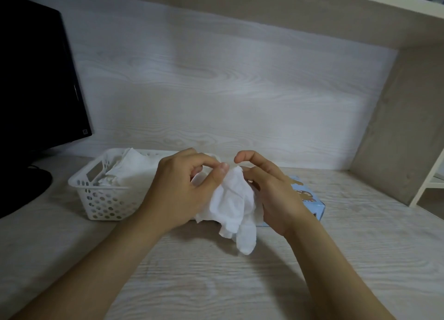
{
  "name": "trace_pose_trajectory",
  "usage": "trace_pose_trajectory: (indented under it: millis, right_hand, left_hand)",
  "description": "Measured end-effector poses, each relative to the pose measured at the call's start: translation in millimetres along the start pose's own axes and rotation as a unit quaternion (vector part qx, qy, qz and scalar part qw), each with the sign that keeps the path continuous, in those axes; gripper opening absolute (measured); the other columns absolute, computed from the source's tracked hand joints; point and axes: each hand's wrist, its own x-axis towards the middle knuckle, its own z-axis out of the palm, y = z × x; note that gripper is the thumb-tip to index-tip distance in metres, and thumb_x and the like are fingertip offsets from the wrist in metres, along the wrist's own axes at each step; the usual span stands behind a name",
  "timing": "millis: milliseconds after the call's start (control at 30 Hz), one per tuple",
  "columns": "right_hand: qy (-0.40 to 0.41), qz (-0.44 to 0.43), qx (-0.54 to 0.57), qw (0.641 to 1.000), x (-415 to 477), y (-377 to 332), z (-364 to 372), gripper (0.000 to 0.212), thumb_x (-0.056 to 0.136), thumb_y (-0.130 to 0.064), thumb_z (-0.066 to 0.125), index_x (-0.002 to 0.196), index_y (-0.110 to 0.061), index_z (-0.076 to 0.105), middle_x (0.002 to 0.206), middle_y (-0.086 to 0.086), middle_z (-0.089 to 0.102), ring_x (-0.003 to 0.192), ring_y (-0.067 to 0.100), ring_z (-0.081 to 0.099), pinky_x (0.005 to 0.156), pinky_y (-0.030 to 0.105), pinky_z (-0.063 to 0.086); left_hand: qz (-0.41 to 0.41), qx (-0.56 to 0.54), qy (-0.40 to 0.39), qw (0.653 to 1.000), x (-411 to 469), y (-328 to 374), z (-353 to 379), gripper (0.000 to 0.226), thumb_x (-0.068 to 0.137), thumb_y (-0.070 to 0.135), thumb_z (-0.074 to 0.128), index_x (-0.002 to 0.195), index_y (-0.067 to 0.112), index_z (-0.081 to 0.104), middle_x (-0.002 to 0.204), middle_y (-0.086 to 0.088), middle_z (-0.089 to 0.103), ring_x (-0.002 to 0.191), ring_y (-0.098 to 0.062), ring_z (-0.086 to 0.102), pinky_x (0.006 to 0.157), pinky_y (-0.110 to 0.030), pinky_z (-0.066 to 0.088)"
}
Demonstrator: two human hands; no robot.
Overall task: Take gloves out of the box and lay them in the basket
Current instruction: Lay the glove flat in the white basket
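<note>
The desk (pixel 336 259) bears a basket (pixel 103 199), a blue box (pixel 310 199) (half hidden), perhaps a monitor base (pixel 28 187).

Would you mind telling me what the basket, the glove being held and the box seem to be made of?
The basket looks like matte white moulded plastic: rigid walls with round holes. The glove in the left hand seems thin white film or fabric, since it crumples and hangs limp. The box appears to be printed cardboard: flat light-blue faces, sharp edges.
</note>
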Motion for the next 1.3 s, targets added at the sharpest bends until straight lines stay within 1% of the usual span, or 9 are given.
trace_pose_trajectory:
  millis: [133, 267, 400, 567, 767, 900, 967, 1133, 1300]
  right_hand:
    - [0.005, -0.008, 0.031, 0.999, 2, 0, -3, 0.027, 0.103, -0.004, 0.041, 0.097, -0.021, 0.061, 0.081, 0.016, 0.040, 0.069, 0.024, 0.043, 0.059, 0.033, 0.036]
    - [-0.026, -0.011, 0.046, 0.999, 1, -1, -2, 0.011, 0.093, -0.026, 0.055, 0.094, -0.019, 0.064, 0.084, 0.016, 0.046, 0.073, 0.024, 0.049, 0.062, 0.032, 0.042]
    - [-0.053, -0.025, -0.003, 0.998, 0, 5, -7, 0.037, 0.082, -0.005, 0.073, 0.117, -0.017, 0.070, 0.096, 0.021, 0.065, 0.085, 0.032, 0.066, 0.074, 0.038, 0.054]
    - [0.005, -0.027, -0.061, 0.998, 3, 6, -6, 0.020, 0.096, -0.009, 0.071, 0.114, -0.011, 0.077, 0.105, 0.028, 0.075, 0.090, 0.037, 0.071, 0.081, 0.046, 0.053]
    - [0.052, -0.063, -0.119, 0.990, 1, 4, -6, 0.035, 0.107, -0.031, 0.060, 0.083, -0.014, 0.078, 0.073, 0.008, 0.069, 0.062, 0.018, 0.061, 0.054, 0.027, 0.046]
    - [0.025, -0.061, -0.055, 0.996, 2, 6, -8, 0.034, 0.107, -0.028, 0.059, 0.095, -0.003, 0.079, 0.089, 0.022, 0.075, 0.079, 0.029, 0.067, 0.070, 0.037, 0.052]
    - [0.021, -0.041, -0.023, 0.999, 1, 5, -8, 0.023, 0.103, -0.018, 0.064, 0.096, -0.002, 0.079, 0.086, 0.017, 0.075, 0.073, 0.025, 0.069, 0.064, 0.031, 0.053]
    - [0.129, -0.095, -0.162, 0.974, 8, 15, -3, 0.019, 0.100, -0.024, 0.072, 0.090, -0.013, 0.083, 0.072, 0.009, 0.073, 0.061, 0.015, 0.062, 0.053, 0.025, 0.048]
    - [0.250, -0.174, -0.277, 0.911, 26, 21, 17, 0.017, 0.101, -0.026, 0.068, 0.089, -0.023, 0.079, 0.063, -0.012, 0.069, 0.057, 0.001, 0.058, 0.057, 0.021, 0.046]
  left_hand:
    - [0.010, 0.013, -0.067, 0.998, -5, 0, 2, 0.016, 0.086, 0.042, 0.062, 0.076, 0.031, 0.067, 0.079, 0.011, 0.056, 0.071, -0.012, 0.057, 0.061, -0.036, 0.049]
    - [0.010, 0.002, -0.048, 0.999, -3, 4, 1, 0.015, 0.091, 0.032, 0.055, 0.079, 0.025, 0.057, 0.085, 0.011, 0.054, 0.079, -0.014, 0.057, 0.066, -0.032, 0.046]
    - [-0.056, -0.084, 0.022, 0.995, 1, 5, -3, 0.017, 0.100, 0.022, 0.054, 0.085, 0.015, 0.057, 0.078, 0.007, 0.062, 0.076, -0.011, 0.060, 0.069, -0.017, 0.042]
    - [-0.105, -0.139, 0.087, 0.981, 7, 2, -4, 0.023, 0.098, 0.031, 0.072, 0.086, 0.015, 0.061, 0.058, 0.011, 0.056, 0.053, -0.005, 0.044, 0.056, -0.024, 0.038]
    - [-0.122, -0.142, 0.130, 0.974, 14, -9, -16, 0.020, 0.088, 0.037, 0.084, 0.094, 0.021, 0.073, 0.064, 0.005, 0.056, 0.055, -0.010, 0.048, 0.057, -0.023, 0.042]
    - [-0.142, -0.118, 0.123, 0.975, 15, -18, -23, 0.015, 0.087, 0.039, 0.083, 0.094, 0.027, 0.081, 0.077, 0.014, 0.075, 0.070, -0.007, 0.071, 0.069, -0.028, 0.057]
    - [-0.132, -0.096, 0.121, 0.979, 14, -18, -24, 0.006, 0.091, 0.036, 0.079, 0.090, 0.030, 0.081, 0.081, 0.017, 0.077, 0.077, -0.005, 0.074, 0.073, -0.024, 0.057]
    - [-0.145, -0.086, 0.108, 0.980, 19, -31, -26, 0.038, 0.103, 0.040, 0.062, 0.084, 0.009, 0.073, 0.070, -0.002, 0.068, 0.066, -0.026, 0.061, 0.066, -0.040, 0.050]
    - [-0.200, -0.034, 0.125, 0.971, 22, -29, -27, 0.045, 0.112, 0.033, 0.041, 0.073, 0.012, 0.045, 0.059, 0.010, 0.042, 0.057, -0.009, 0.037, 0.059, -0.035, 0.031]
